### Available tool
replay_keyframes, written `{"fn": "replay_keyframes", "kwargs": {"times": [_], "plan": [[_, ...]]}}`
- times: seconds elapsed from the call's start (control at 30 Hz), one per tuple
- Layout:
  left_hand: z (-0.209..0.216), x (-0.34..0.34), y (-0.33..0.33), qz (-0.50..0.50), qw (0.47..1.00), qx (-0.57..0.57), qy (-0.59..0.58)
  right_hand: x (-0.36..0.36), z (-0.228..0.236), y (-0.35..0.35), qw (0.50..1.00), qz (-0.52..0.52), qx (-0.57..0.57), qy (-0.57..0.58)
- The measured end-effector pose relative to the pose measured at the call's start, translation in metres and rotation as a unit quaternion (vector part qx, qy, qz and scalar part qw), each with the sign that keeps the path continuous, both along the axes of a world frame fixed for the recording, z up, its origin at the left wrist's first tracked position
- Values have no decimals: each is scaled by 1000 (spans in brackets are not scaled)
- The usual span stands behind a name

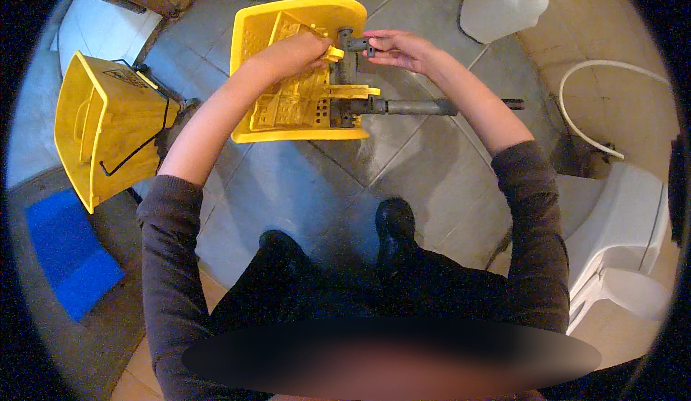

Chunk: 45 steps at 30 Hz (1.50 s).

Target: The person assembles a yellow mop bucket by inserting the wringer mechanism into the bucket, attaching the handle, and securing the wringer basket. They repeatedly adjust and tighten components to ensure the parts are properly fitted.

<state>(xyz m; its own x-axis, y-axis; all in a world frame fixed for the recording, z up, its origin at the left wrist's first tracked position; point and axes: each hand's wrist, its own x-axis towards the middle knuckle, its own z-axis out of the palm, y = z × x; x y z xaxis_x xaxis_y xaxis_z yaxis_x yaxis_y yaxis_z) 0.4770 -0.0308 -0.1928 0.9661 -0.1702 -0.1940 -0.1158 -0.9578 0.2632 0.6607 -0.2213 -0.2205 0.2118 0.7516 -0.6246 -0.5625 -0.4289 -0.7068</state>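
A yellow mop wringer (299, 134) with perforated walls lies in front of me, held over or resting on the tiled floor; I cannot tell which. My left hand (304, 52) is closed on its inner yellow press plate (284, 106), near a small yellow tab. My right hand (402, 50) pinches the end of a short grey arm (358, 44), part of the grey bracket along the wringer's right side. From the lower part of that bracket a grey lever handle (421, 106) stretches right and passes beneath my right forearm.
A yellow mop bucket (119, 124) with a black wire handle lies at left, above a blue mat (72, 253). At far right stand a translucent plastic jug (506, 3), a white hose (565, 106) and a white toilet (622, 221). My dark shoes (395, 224) are on the tiles.
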Motion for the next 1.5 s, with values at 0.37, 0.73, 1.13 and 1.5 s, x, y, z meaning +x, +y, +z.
{"fn": "replay_keyframes", "kwargs": {"times": [0.37, 0.73, 1.13, 1.5], "plan": [[17, -13, -21, 1, 991, -101, -83, -7, 16, 4, 998, -9, -21, -53], [19, -4, -15, -47, 994, -93, -19, 1, 13, 21, 996, 9, -37, -77], [20, 4, -52, -19, 999, 41, 7, -23, 43, 13, 994, -14, -74, -81], [-4, -12, -46, 33, 988, -61, -140, -48, 68, 18, 972, -85, -133, -173]]}}
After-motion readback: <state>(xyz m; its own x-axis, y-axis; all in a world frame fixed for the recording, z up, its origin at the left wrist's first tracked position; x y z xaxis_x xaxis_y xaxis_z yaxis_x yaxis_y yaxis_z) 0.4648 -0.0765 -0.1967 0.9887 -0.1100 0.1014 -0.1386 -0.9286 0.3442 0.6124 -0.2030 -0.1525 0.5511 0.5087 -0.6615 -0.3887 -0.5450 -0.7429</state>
